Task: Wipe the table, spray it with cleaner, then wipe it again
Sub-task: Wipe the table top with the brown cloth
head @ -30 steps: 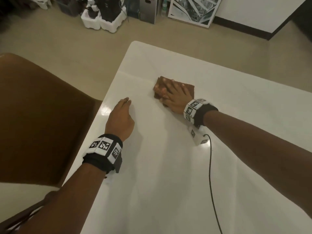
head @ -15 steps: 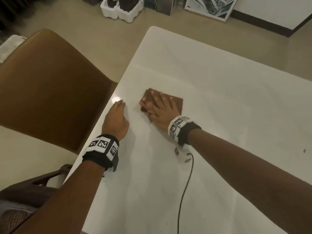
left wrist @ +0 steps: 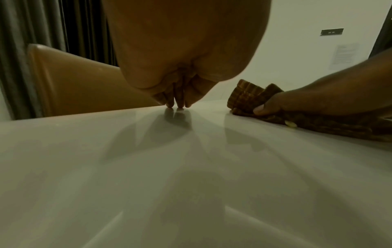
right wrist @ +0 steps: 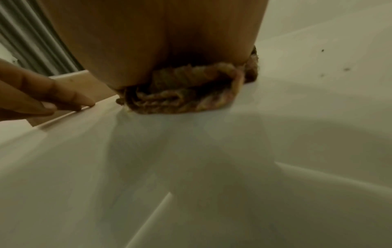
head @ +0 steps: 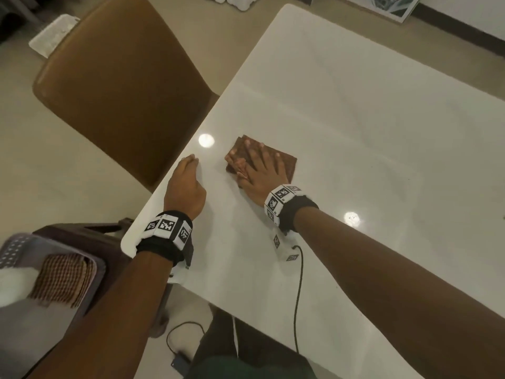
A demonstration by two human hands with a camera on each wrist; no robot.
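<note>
A folded brown checked cloth (head: 288, 162) (left wrist: 250, 94) (right wrist: 180, 94) lies on the white table (head: 355, 110) near its left edge. My right hand (head: 257, 165) presses flat on the cloth with fingers spread; its thumb (left wrist: 263, 109) lies on the cloth's near edge. My left hand (head: 188, 181) rests on the table beside the left edge, just left of the cloth, its fingertips (left wrist: 178, 104) touching the surface and holding nothing. No spray bottle is in view.
A brown chair (head: 123, 86) stands against the table's left edge. A basket (head: 54, 274) with a folded checked cloth sits on a dark stool at lower left. A black cable (head: 297, 296) runs over the table's near edge. Dark specks (right wrist: 345, 68) dot the table right of the cloth.
The right hand has slid the cloth toward me along the left side of the table. The left hand has drawn back along the edge with it, staying beside it.
</note>
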